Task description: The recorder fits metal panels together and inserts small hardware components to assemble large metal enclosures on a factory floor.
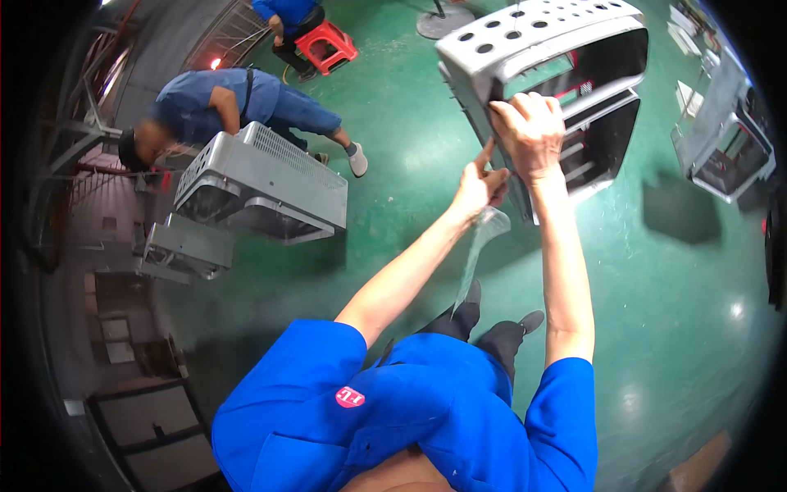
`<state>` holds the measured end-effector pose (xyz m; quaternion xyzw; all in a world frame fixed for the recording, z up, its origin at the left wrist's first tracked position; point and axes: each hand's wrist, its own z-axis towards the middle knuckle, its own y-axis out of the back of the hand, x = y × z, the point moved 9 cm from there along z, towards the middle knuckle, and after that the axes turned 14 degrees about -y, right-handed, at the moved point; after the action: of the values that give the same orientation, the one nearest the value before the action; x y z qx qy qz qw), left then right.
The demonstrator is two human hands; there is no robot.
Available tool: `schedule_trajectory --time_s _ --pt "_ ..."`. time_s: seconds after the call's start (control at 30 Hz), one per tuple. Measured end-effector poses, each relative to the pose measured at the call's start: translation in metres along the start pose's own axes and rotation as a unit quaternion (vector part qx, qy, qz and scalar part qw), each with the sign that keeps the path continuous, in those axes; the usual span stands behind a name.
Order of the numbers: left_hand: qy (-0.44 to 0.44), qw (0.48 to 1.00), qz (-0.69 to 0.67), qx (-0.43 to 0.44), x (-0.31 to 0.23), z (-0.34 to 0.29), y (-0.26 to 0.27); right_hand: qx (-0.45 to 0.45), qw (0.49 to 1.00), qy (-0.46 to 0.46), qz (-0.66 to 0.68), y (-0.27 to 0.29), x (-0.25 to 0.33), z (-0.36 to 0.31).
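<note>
A silver-grey metal housing (566,41), with round holes along its top and two large rounded openings, is tilted in front of me. My right hand (533,135) has its fingers curled over the left edge of the housing, near the upper opening. Just below it is my left hand (479,189), its index finger against the same edge and the other fingers curled in. From the left hand hangs a strip of clear plastic film (474,254), reaching down toward my feet. The exact pinch on the film is partly hidden.
At left a person in blue (209,107) bends over another grey housing (279,176), with a smaller metal box (188,246) beside it. Someone sits on a red stool (326,45) at the back. A further grey metal frame (730,139) is at right. The floor (393,156) is green.
</note>
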<state>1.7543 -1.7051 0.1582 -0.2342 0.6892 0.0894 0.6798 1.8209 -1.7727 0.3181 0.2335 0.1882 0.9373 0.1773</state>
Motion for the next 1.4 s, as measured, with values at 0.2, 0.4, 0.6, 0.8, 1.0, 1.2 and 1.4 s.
schedule_trajectory --time_s 0.2,0.4,0.6,0.8,1.0,1.2,1.4 --pt "0.027 0.998 0.005 -0.056 0.018 0.002 0.042 0.021 0.988 -0.095 0.122 0.016 0.010 -0.065" --pt "0.075 0.997 0.030 0.003 0.012 0.007 0.029 0.085 0.927 -0.301 0.206 0.022 -0.046 -0.194" --pt "0.071 0.996 0.042 -0.025 0.018 0.008 0.040 0.121 0.884 -0.379 0.245 0.030 -0.084 -0.275" --pt "0.043 0.994 0.053 -0.090 0.026 0.008 0.050 0.199 0.858 -0.405 0.246 0.042 -0.122 -0.319" --pt "0.040 0.990 0.098 -0.093 0.021 0.002 0.063 0.218 0.821 -0.430 0.306 0.022 -0.117 -0.272" --pt "0.015 0.993 0.076 -0.085 0.021 0.005 0.053 0.138 0.830 -0.372 0.393 -0.033 -0.079 -0.166" --pt "-0.058 0.963 0.212 -0.155 0.011 0.005 0.068 0.179 0.827 -0.348 0.403 -0.043 -0.059 -0.152"
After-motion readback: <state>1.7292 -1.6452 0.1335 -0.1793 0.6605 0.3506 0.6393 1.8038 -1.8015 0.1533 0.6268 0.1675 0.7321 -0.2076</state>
